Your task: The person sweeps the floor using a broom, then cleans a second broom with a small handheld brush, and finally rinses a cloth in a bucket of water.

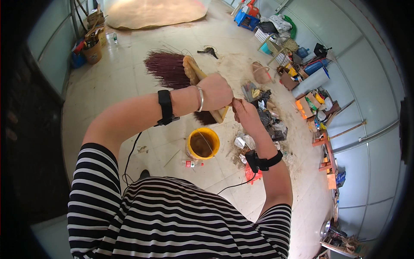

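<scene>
A broom with dark red bristles (166,69) and a yellowish head (192,70) is held up above the floor, its bristles pointing to the left. My left hand (217,90) is closed over it, with the yellow part showing above and below my fist. Close against it on the right, my right hand (246,114) has its fingers pressed together at the broom's end; the exact part they pinch is hidden. Just below my hands on the floor stands a yellow bucket (189,146) with murky brown liquid inside. A clear plastic bottle (192,164) lies beside the bucket.
Rubbish with black bags (271,121) is heaped to the right of the bucket. A woven basket (261,72) sits beyond it. Boxes, tools and a blue water jug (302,52) line the right wall. At the far left is a brown pot (92,52); a large pale sheet (153,13) lies at the back.
</scene>
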### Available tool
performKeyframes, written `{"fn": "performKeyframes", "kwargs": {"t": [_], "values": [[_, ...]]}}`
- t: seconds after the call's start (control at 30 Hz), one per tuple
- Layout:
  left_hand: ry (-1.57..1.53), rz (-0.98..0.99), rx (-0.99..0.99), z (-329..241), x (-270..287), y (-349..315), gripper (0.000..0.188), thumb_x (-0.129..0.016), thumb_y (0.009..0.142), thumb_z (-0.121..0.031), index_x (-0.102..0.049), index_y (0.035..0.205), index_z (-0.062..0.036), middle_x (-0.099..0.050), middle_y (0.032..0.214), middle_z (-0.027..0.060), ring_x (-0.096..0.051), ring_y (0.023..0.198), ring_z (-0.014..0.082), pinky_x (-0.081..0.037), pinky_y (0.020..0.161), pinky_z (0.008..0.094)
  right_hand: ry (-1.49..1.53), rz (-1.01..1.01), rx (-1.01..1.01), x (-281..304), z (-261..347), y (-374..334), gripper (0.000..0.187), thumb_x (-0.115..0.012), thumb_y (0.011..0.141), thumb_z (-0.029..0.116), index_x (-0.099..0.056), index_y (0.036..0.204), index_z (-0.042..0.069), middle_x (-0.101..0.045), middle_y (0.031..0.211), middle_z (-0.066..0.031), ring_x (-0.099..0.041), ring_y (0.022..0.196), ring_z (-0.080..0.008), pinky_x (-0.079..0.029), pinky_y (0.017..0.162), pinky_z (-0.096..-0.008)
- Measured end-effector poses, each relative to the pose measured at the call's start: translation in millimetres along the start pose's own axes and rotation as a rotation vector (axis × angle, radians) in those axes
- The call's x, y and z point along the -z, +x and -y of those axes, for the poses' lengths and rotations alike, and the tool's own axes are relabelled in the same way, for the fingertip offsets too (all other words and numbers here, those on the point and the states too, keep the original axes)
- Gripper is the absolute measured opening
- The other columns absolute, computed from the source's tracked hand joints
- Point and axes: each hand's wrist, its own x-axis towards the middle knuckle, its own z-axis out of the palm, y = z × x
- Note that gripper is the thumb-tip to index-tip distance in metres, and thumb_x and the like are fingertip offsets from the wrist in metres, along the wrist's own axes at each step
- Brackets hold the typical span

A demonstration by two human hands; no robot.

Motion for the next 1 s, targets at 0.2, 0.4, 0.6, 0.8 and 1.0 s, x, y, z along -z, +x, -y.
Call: {"fn": "performKeyframes", "kwargs": {"t": [0.2,0.4,0.6,0.8,1.0], "values": [[0.203,-0.168,0.003,0,-7,-6,0.010,-0.053,0.068,-0.021,-0.058,0.068,-0.0131,-0.057,0.065,-0.0008,-0.055,0.066,0.0152,-0.039,0.056,0.0266,-0.107,-0.130,0.084,-7,4,2,0.032,-0.048,0.084,0.032,-0.054,0.086,0.000,-0.050,0.069,-0.0012,-0.048,0.059,-0.0087,-0.038,0.048,-0.0232],[0.237,0.023,-0.020,-2,-2,-14,0.011,-0.054,0.068,-0.022,-0.058,0.068,-0.0121,-0.058,0.066,0.0002,-0.056,0.065,0.0162,-0.039,0.056,0.0266,-0.441,-0.113,0.317,-9,18,1,0.021,-0.054,0.079,0.022,-0.051,0.078,0.001,-0.052,0.069,-0.0073,-0.050,0.059,-0.0231,-0.040,0.053,-0.0317],[0.014,0.170,-0.201,16,8,-12,0.030,-0.062,0.061,-0.041,-0.059,0.067,-0.0119,-0.057,0.060,0.0039,-0.057,0.060,0.0229,-0.044,0.054,0.0342,-0.930,-0.064,1.064,-1,37,-3,0.019,-0.062,0.068,0.013,-0.048,0.077,0.004,-0.048,0.065,-0.0088,-0.047,0.066,-0.0283,-0.038,0.061,-0.0388],[0.011,0.102,-0.115,10,3,-21,0.025,-0.061,0.064,-0.037,-0.059,0.065,-0.0118,-0.057,0.060,0.0036,-0.058,0.061,0.0212,-0.044,0.054,0.0328,-0.427,0.019,0.448,-4,24,-16,0.020,-0.060,0.072,0.013,-0.049,0.083,0.000,-0.054,0.072,-0.0102,-0.052,0.062,-0.0221,-0.040,0.055,-0.0291],[0.062,0.076,-0.137,7,-6,-16,0.022,-0.060,0.065,-0.034,-0.059,0.065,-0.0119,-0.058,0.060,0.0032,-0.058,0.062,0.0208,-0.043,0.053,0.0311,-0.265,0.128,-0.016,-12,17,-13,0.025,-0.059,0.074,0.016,-0.049,0.090,0.000,-0.056,0.074,-0.0099,-0.054,0.061,-0.0189,-0.040,0.053,-0.0266]]}}
